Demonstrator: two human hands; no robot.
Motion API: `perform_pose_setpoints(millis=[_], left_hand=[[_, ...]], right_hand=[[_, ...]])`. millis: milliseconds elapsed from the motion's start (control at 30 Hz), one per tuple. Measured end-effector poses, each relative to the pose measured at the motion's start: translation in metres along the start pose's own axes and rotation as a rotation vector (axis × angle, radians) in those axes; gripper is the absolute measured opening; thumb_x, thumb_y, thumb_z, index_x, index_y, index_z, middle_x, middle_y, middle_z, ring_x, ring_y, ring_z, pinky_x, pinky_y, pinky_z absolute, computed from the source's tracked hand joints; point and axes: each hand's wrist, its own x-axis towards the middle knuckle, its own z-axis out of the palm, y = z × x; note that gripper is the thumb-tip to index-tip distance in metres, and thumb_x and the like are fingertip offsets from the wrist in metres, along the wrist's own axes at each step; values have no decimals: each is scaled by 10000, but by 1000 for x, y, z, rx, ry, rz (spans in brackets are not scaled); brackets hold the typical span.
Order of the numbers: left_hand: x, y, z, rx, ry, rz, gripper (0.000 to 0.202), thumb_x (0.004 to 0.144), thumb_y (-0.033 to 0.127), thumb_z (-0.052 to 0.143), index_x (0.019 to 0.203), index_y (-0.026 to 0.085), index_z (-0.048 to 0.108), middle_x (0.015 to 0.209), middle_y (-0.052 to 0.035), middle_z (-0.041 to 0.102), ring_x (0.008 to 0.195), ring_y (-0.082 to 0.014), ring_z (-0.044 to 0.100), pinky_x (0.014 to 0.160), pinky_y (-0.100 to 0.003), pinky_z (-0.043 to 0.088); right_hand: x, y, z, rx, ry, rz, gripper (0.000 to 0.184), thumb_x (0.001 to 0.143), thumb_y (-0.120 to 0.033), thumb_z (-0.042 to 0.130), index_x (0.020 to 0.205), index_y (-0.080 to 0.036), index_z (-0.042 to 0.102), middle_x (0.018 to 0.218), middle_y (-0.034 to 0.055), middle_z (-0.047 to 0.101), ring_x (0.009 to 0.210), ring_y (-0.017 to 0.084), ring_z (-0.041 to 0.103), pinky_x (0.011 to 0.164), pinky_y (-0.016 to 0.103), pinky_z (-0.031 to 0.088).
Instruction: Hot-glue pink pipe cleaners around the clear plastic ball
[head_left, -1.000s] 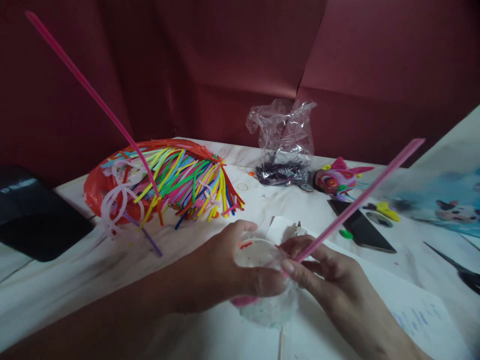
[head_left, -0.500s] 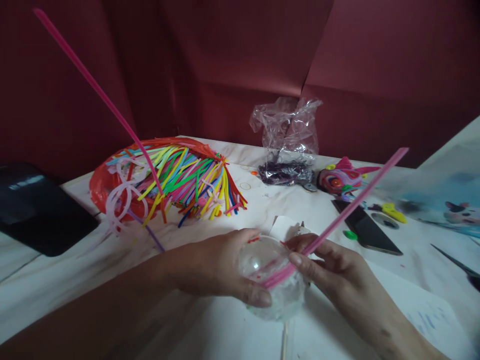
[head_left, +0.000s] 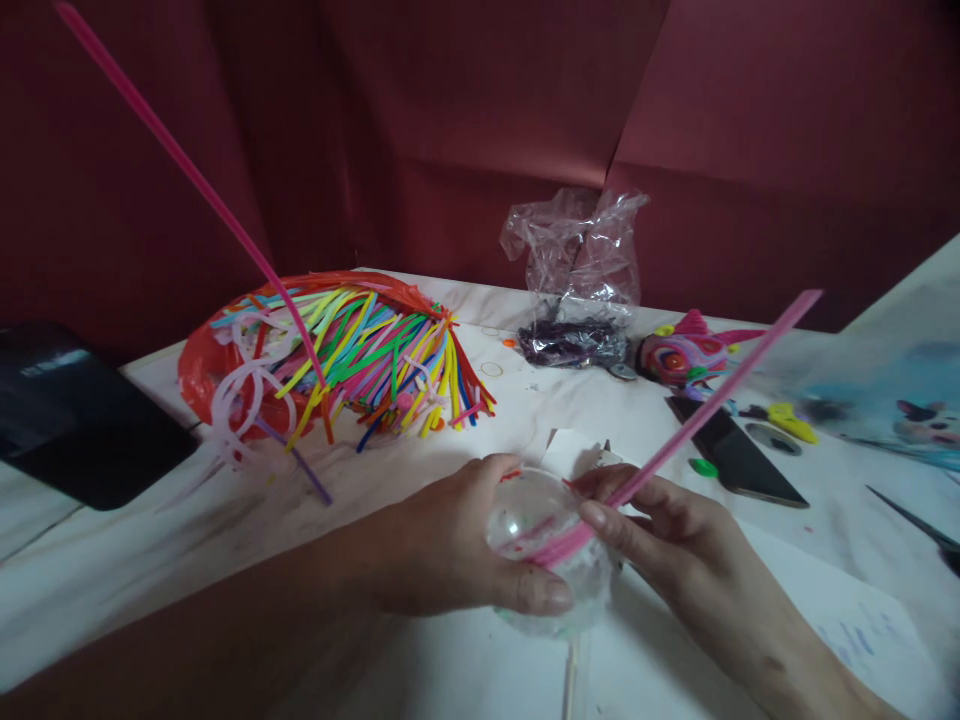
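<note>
My left hand [head_left: 457, 545] is wrapped round a clear plastic ball [head_left: 536, 520] held just above the table, thumb pressed along its lower front. My right hand [head_left: 660, 535] pinches a long pink strip [head_left: 697, 415] against the ball; the strip's near end lies across the ball's front and its far end rises up and to the right. A thin stick [head_left: 570, 680] pokes out below the ball.
A red bag of many coloured strips [head_left: 360, 355] lies at back left, one long pink strip [head_left: 187, 180] sticking up from it. A black tablet [head_left: 67, 420] sits far left. A clear bag [head_left: 574, 290], a pink toy [head_left: 686, 355], a phone [head_left: 735, 455] and scissors [head_left: 919, 525] lie on the right.
The pink strip's near end has come to lie across the front of the clear ball. My left thumb has shifted right along the ball's lower edge. Both hands stay in place.
</note>
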Motion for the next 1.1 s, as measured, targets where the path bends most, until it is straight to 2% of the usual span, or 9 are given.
perform_pose_setpoints(millis=[167,367,533,700,833,933,1000,1100], left_hand=[[1,-1,0,-35,-17,43,694,650,325,731,1261,192,428,1217,-72,576,1101,-272,532,905,-361,421],[3,-8,-2,4,-13,-2,804,621,408,752,1303,191,388,1259,-109,538,1123,-304,511,928,-416,409],[7,-17,-1,-53,-13,55,846,592,362,775,1314,165,382,1286,-138,514,1147,-320,490,919,-412,421],[5,-7,0,-130,-35,33,769,608,301,766,1276,184,405,1236,-94,557,1124,-281,513,910,-379,425],[0,2,1,-96,14,-7,736,605,363,772,1242,197,441,1241,-88,551,1152,-302,484,910,-389,411],[2,-1,0,-57,121,-21,797,590,460,764,1251,186,413,1297,-132,495,1190,-327,445,920,-432,401],[6,-7,-4,-58,298,34,843,552,486,776,1236,169,396,1334,-153,438,1245,-309,383,987,-432,348],[15,-16,-14,-99,541,178,573,651,488,694,1073,164,481,1184,-130,536,1140,-266,486,924,-395,405]], right_hand=[[0,0,0,-8,4,-6,300,821,-423,685,791,-140,592,798,62,600,711,175,594,601,178,515],[1,1,-1,17,5,0,302,820,-424,696,802,-136,610,816,67,610,722,175,599,618,177,520],[0,4,-3,35,-11,15,330,831,-446,692,863,-121,642,880,92,615,760,208,605,630,225,540],[-2,4,-5,14,-56,38,251,880,-391,658,883,-144,612,908,66,608,818,195,593,686,215,526],[-2,0,-2,1,-6,22,303,837,-439,686,856,-141,634,886,67,613,790,199,597,672,214,527],[-1,-1,0,-12,29,19,334,813,-475,698,840,-147,641,876,63,615,774,198,596,650,209,525],[-1,-1,0,-21,32,27,342,810,-481,701,836,-147,635,869,64,614,756,199,594,626,213,524],[-1,1,-1,-31,37,29,354,800,-486,710,809,-143,621,873,65,608,745,197,591,612,213,520]])
